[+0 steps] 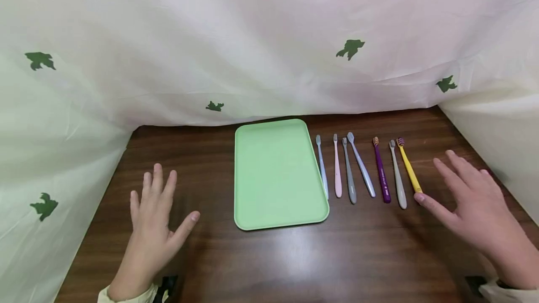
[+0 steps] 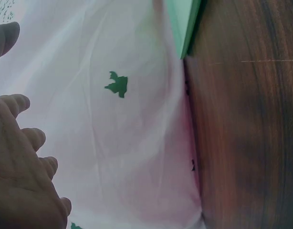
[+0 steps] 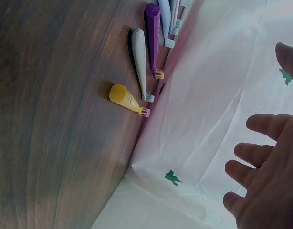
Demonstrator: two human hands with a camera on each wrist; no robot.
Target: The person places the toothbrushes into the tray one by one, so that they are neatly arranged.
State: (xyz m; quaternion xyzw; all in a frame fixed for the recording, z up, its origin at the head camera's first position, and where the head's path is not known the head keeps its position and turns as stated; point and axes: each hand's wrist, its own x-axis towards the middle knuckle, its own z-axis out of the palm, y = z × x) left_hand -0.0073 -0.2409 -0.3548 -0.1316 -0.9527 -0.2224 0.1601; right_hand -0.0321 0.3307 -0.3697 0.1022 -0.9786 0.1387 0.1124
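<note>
My left hand (image 1: pixel 152 221) hovers over the left part of the table, fingers spread, holding nothing. To the right, my right hand (image 1: pixel 476 205) is spread too, its thumb overlapping the handle end of a yellow toothbrush (image 1: pixel 409 167) in the head view. Left of that brush lie a grey toothbrush (image 1: pixel 397 176), a purple toothbrush (image 1: pixel 381 172), a light blue-violet toothbrush (image 1: pixel 362 166), a slate-grey toothbrush (image 1: pixel 349 172), a pink toothbrush (image 1: pixel 337 167) and a blue toothbrush (image 1: pixel 322 165). The blue one's handle runs along the edge of a green tray (image 1: pixel 278 176). Both wrist views show spread fingers with nothing in them.
The dark wooden table (image 1: pixel 286 261) is bounded at the back and sides by a white cloth (image 1: pixel 252 50) with green leaf-like shapes. The tray lies flat in the middle, and the toothbrushes form a row on its right, bristle heads toward the back.
</note>
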